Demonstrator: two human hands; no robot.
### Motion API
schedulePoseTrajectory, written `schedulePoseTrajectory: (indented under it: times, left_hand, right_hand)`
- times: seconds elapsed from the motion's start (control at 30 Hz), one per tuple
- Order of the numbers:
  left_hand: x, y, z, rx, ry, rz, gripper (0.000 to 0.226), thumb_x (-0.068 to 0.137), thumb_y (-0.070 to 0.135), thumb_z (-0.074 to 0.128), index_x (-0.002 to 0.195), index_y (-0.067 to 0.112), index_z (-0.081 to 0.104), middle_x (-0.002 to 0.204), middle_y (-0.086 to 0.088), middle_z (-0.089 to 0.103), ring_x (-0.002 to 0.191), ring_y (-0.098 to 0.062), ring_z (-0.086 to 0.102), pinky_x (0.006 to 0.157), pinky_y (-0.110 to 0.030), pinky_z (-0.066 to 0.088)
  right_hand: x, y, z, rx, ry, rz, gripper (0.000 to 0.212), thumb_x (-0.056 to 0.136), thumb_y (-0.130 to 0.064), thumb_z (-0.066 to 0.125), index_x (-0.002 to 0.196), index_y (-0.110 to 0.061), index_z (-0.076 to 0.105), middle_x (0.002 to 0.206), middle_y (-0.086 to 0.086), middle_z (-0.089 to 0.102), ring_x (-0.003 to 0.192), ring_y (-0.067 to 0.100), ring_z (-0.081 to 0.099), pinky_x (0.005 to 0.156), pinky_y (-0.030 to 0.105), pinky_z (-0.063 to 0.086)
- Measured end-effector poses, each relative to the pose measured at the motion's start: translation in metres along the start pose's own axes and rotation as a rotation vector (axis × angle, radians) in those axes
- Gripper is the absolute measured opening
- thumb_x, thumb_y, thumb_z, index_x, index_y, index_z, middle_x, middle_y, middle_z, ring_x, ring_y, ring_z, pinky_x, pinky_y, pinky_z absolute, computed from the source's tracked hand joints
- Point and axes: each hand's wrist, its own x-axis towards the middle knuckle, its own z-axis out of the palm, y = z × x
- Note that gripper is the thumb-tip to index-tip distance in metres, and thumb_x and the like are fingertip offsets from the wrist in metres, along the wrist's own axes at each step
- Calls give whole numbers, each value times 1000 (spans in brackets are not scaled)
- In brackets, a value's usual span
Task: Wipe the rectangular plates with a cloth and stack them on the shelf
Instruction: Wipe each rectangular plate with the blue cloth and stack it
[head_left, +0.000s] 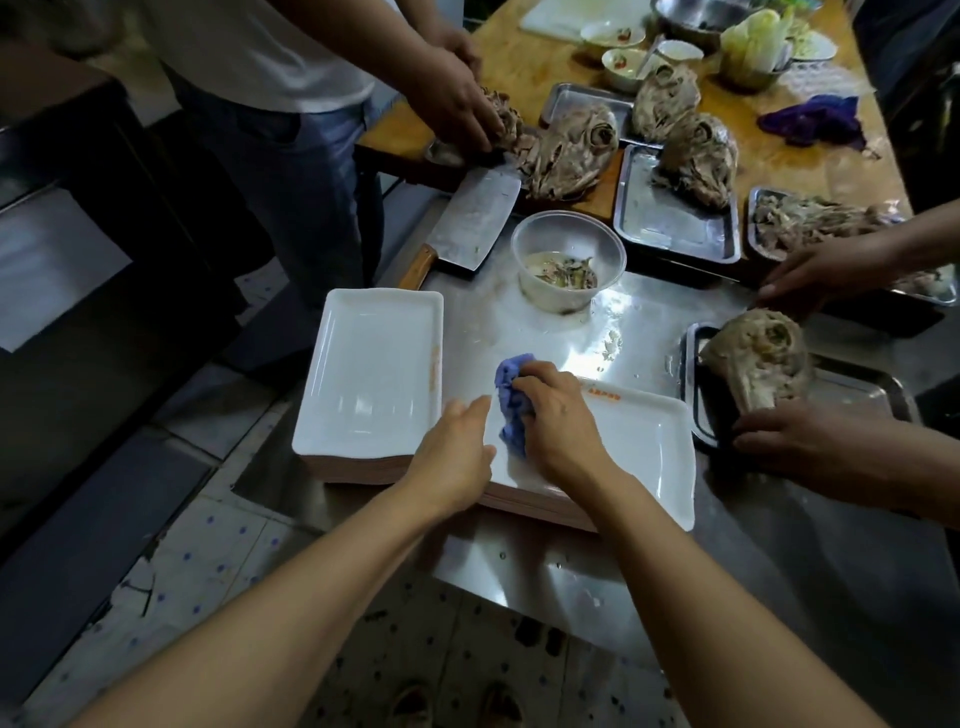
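Observation:
Two stacks of white rectangular plates sit on the steel table. The left stack (371, 374) stands at the table's left edge. On the top plate of the right stack (639, 457), my right hand (558, 421) grips a crumpled blue cloth (511, 410) and presses it onto the plate's left end. My left hand (454, 452) holds that plate's near-left edge, fingers stretched along the rim. No shelf is in view.
A cleaver (470, 223) and a clear bowl of scraps (566, 260) lie behind the plates. Steel trays (675, 218) with cooked animal heads crowd the right and far side. Another person's hands (810, 441) hold a tray at the right; a third person (452, 98) works at the back.

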Motion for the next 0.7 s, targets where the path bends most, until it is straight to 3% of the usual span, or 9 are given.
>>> schedulePoseTrajectory:
  times: [0.1,0.17,0.3,0.4,0.5,0.6,0.7]
  left_hand:
    - [2,0,-2,-53,-15,-24,19,91,11,50,105,22,45,94,0,37,74,-16,41,67,-25,35]
    - [2,0,-6,-92,-38,-8,25,87,4,46,94,27,43,85,2,36,73,-17,41,62,-25,33]
    - [4,-1,-12,-114,-65,21,16,80,-2,47,78,14,48,71,1,43,69,-22,46,51,-22,31]
    - [2,2,-12,-96,-32,-3,25,83,3,51,69,20,38,70,4,40,67,-19,41,50,-19,28]
    - [-1,11,-10,-20,6,-55,5,87,12,50,86,13,45,87,-4,43,77,-25,45,64,-31,36]
    - [-1,16,-6,97,-6,-92,35,88,15,52,122,10,47,113,-14,52,100,-33,54,80,-38,45]
    - [-1,17,-3,122,5,-95,43,86,9,50,128,10,43,119,-17,51,106,-35,53,86,-40,46]
  right_hand:
    - [-16,0,2,-8,-43,-46,35,79,-7,67,113,-2,60,128,11,52,110,29,45,90,25,36]
    - [-28,-2,3,14,-80,-47,33,83,-9,64,115,-5,60,127,9,51,109,25,44,85,18,31]
    - [-44,-5,-2,34,-205,-76,29,85,-7,59,113,-8,63,123,10,52,107,26,45,87,24,35]
    - [-53,-6,-6,10,-222,-91,27,84,-9,62,111,-7,63,118,10,53,105,28,47,87,27,37]
    - [-64,-4,-7,-8,-193,-60,30,82,-11,65,111,-9,62,115,10,54,103,27,47,87,30,38]
    - [-76,8,-13,-100,-171,10,38,81,-15,67,118,-14,59,122,6,52,109,26,46,91,32,38]
    - [-89,26,-25,-223,-152,71,40,80,-21,68,118,-19,57,125,0,50,114,23,45,88,28,31]
